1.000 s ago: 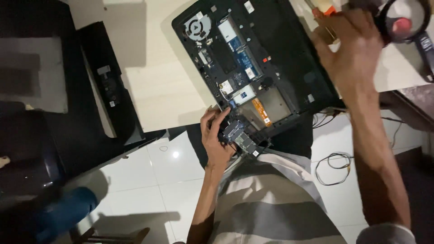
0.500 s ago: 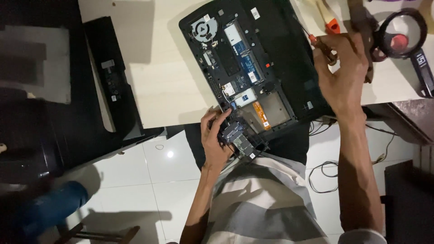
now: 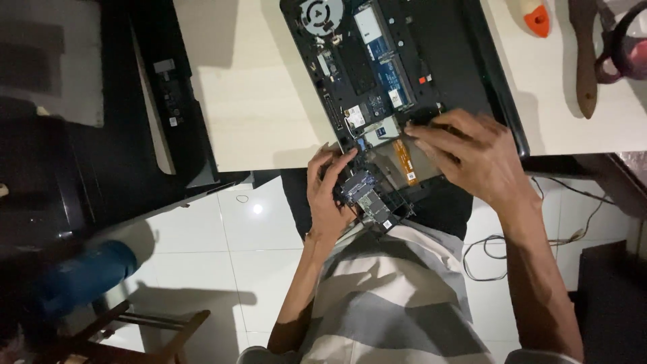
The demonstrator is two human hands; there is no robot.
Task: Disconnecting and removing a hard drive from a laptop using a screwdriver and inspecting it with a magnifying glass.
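Darkness covers the far left, where a long black flat panel [image 3: 168,101] is laid along the left edge of the pale wooden table [image 3: 256,87]. Below it, near the white tiled floor, a blue rounded object [image 3: 87,273] and a brown wooden chair frame [image 3: 135,334] are seen.

Toward the middle, the left hand [image 3: 327,195] is curled at the near edge of the opened black laptop base [image 3: 404,81], its fingers closed around a small dark circuit module in a black frame [image 3: 367,199], which is held just off the table edge, above the striped grey and cream shirt [image 3: 397,296]. The laptop's fan, boards and blue parts are exposed.

Further right, the right hand [image 3: 468,158] is laid palm down on the near right part of the laptop base, fingers spread and slightly bent; whether anything is pinched beneath the fingertips cannot be told.

At the far right, an orange-tipped tool [image 3: 536,17] and a brown wooden handle [image 3: 585,61] are left on the table, and thin cables [image 3: 532,229] trail on the floor.
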